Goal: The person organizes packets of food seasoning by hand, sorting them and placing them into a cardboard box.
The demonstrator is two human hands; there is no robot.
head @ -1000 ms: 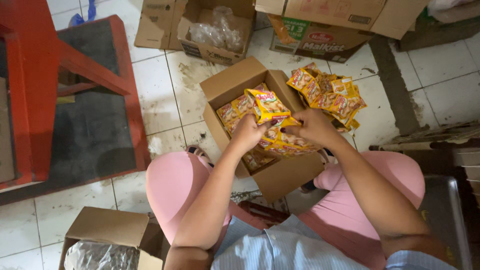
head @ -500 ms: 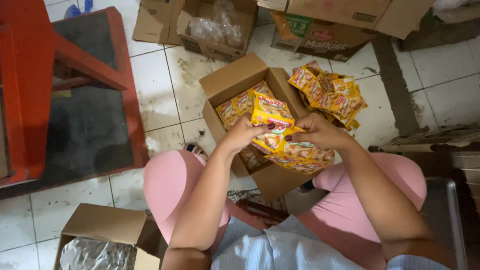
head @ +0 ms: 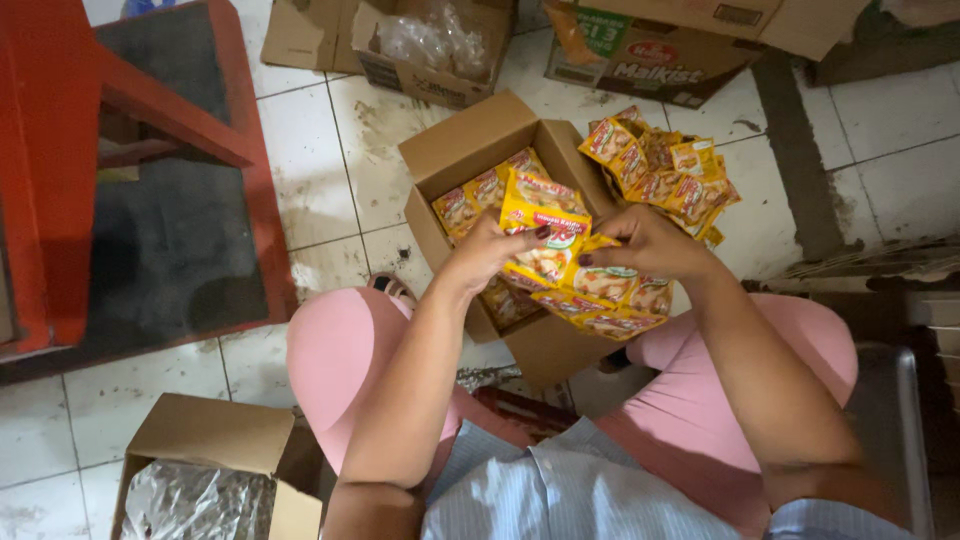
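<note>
Hands meet over open cardboard box [head: 470, 150] on tiled floor [head: 330, 190], between the knees. Left hand [head: 490, 250] and right hand [head: 645, 240] both pinch a strip of yellow sachets [head: 560, 250], hanging over the box's near edge. Loose sachet pile [head: 670, 170] touches the box's right wall. Red stool [head: 150, 180] stands well apart at left, bare tiles between.

yellow-orange sachets [head: 548, 232], brown carton [head: 470, 150] — pink trousers [head: 340, 350]
</note>
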